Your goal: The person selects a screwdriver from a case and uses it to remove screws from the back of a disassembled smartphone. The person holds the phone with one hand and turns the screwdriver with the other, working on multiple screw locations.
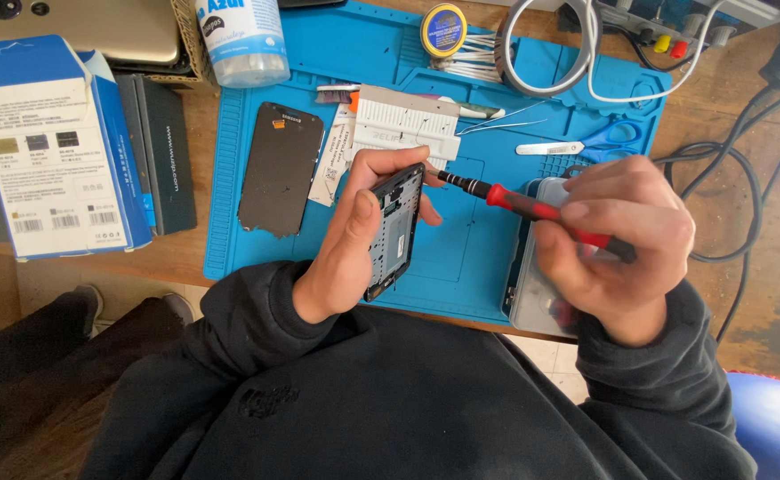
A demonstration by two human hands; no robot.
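Note:
My left hand grips an opened black phone body, held on edge above the blue work mat. A red and black screwdriver sits in my right hand, its tip touching the phone's upper corner. A detached black screen panel lies flat on the mat, left of my left hand. Under my right hand a clear plastic parts box rests at the mat's right side, partly hidden.
A blue and white carton and a dark box stand at the left. At the back are a white bottle, a white ruled tool block, cotton swabs, tweezers, blue-handled scissors and cables.

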